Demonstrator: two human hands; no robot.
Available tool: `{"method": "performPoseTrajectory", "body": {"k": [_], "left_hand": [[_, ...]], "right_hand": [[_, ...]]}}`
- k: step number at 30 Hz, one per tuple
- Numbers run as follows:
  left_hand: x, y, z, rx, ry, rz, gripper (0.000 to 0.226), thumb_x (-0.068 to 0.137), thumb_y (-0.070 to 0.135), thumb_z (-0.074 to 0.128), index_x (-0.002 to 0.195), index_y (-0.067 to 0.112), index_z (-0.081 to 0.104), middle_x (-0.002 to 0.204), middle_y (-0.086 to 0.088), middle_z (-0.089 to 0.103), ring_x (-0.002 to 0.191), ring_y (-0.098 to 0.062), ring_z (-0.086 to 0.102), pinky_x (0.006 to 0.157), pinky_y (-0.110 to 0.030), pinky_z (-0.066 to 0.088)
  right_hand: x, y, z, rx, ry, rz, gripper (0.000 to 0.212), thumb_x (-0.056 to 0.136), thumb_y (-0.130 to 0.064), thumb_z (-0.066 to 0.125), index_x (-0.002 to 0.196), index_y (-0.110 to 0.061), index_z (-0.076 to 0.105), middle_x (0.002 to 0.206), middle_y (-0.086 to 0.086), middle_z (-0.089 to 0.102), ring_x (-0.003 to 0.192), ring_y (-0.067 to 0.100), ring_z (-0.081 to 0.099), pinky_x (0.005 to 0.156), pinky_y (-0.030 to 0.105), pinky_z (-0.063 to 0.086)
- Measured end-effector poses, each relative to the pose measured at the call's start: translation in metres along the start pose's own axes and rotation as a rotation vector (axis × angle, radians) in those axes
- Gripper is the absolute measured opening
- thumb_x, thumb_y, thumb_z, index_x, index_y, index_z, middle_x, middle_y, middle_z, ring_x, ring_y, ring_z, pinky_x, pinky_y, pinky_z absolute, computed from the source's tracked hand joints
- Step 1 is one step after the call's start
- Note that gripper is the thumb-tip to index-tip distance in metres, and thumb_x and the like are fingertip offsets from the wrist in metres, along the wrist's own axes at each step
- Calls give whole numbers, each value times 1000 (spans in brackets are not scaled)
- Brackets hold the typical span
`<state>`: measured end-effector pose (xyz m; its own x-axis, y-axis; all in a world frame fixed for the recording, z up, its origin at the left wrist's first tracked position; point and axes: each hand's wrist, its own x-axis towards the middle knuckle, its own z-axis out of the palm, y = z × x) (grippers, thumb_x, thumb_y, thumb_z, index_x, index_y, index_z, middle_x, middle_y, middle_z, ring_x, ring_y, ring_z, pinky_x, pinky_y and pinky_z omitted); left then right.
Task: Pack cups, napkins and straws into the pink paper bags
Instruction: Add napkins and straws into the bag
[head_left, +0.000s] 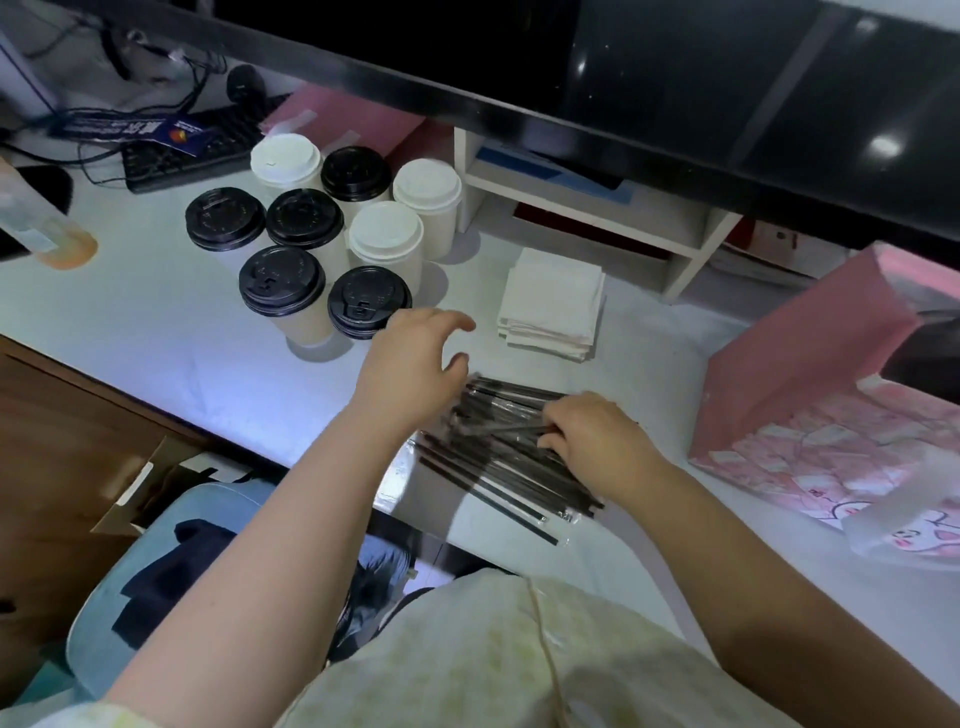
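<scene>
Right hand pinching straws, left hand wide above them: risk of dragging extras off the tabletop edge.

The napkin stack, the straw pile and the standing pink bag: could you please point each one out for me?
napkin stack (551, 296), head view, middle of the top napkin.
straw pile (498, 462), head view, centre of the wrapped black straws.
standing pink bag (810, 358), head view, plain pink side panel.
</scene>
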<state>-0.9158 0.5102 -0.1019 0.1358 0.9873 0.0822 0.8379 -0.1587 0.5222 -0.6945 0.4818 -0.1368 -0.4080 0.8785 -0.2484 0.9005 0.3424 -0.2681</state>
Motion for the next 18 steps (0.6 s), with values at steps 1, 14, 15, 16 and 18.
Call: {"method": "performPoseTrajectory", "body": {"k": [1, 14, 15, 16, 18], "left_hand": [[7, 6, -6, 7, 17, 13, 36, 88, 21, 61, 124, 22, 61, 124, -2, 62, 121, -27, 45, 97, -41, 41], [89, 159, -43, 15, 124, 331, 35, 89, 21, 61, 124, 24, 61, 126, 2, 60, 121, -25, 47, 100, -41, 41], [93, 177, -39, 16, 109, 361, 35, 89, 23, 61, 125, 25, 60, 126, 3, 60, 121, -24, 47, 99, -42, 41], [96, 195, -35, 26, 95, 396, 36, 90, 24, 61, 126, 26, 59, 126, 3, 59, 120, -24, 47, 97, -43, 43], [99, 228, -24, 39, 62, 469, 38, 89, 25, 60, 127, 27, 58, 126, 3, 59, 119, -23, 47, 96, -44, 44]], "right_hand": [[-1, 5, -11, 29, -5, 43, 18, 98, -30, 52, 97, -12, 56, 92, 7, 59, 88, 26, 54, 69, 35, 42], [-74, 66, -227, 507, 459, 161, 16, 99, -11, 48, 95, -21, 61, 84, -8, 70, 80, 1, 66, 74, 14, 52], [-85, 74, -236, 539, 486, 172, 16, 99, -12, 49, 97, -22, 61, 87, -8, 70, 82, 1, 67, 75, 13, 53], [-94, 82, -244, 561, 509, 185, 17, 99, -11, 49, 97, -23, 61, 89, -7, 70, 84, 1, 67, 76, 14, 53], [-112, 99, -252, 583, 547, 209, 18, 99, -10, 49, 96, -24, 60, 91, -7, 71, 86, 3, 68, 81, 19, 53]]}}
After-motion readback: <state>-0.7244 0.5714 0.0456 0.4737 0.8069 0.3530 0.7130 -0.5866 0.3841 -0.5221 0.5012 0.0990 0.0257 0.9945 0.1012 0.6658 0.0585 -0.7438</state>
